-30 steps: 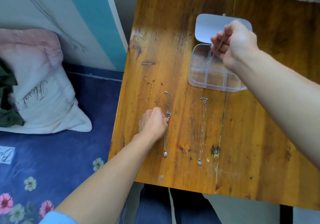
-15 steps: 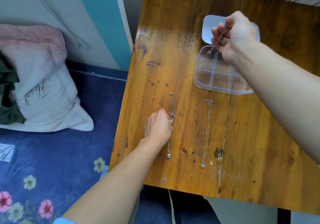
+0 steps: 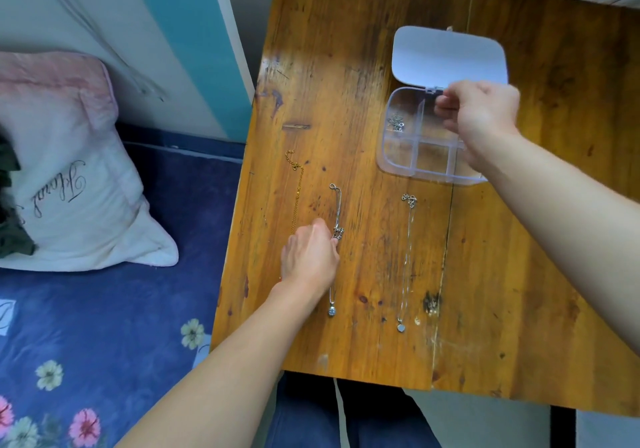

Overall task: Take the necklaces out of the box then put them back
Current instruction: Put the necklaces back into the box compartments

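Note:
A clear plastic box (image 3: 415, 167) with several compartments stands open on the wooden table, its lid (image 3: 450, 56) laid back flat. A bunched silver necklace (image 3: 396, 122) lies in its far left compartment. My right hand (image 3: 481, 115) hovers over the box with loosely curled fingers and nothing in them. Three necklaces lie stretched out on the table: a gold one (image 3: 297, 188) at the left, a silver one with a pendant (image 3: 336, 205) in the middle, and a thin silver one (image 3: 408, 239) at the right. My left hand (image 3: 310, 257) pinches the middle chain.
The table (image 3: 502, 274) ends close by at its left and near edges. Left of it is a bed with a blue flowered sheet (image 3: 104, 309) and a white pillow (image 3: 69, 184). A teal and white wall panel (image 3: 194, 42) stands behind.
My right hand has lowered the dangling silver necklace into the box's far left compartment and let it go. My left hand has stayed on the middle chain.

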Tool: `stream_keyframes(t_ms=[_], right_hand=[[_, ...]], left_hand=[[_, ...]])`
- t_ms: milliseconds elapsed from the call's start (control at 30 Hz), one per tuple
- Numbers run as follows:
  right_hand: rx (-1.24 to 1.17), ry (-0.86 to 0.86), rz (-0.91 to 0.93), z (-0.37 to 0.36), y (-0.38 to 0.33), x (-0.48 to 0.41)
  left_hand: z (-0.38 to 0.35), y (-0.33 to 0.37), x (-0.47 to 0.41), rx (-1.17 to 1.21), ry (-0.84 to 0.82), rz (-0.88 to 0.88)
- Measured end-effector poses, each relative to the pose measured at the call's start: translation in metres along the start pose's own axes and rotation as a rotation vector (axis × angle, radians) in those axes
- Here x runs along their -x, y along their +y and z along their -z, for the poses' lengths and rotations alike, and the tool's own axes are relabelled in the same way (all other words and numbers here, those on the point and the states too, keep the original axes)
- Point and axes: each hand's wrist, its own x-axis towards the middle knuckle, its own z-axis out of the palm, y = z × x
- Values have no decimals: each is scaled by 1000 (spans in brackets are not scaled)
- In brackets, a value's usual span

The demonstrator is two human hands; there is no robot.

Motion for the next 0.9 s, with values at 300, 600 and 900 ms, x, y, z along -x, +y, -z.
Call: stream_keyframes(t_ms=[300, 600, 900], right_hand=[[279, 309, 134, 67, 78, 11], [575, 125, 156, 71, 101, 23], [616, 56, 138, 77, 98, 24]], left_hand=[[1, 9, 1, -227, -13, -120], [49, 47, -6, 603, 83, -265], [87, 136, -52, 1216, -23, -18]])
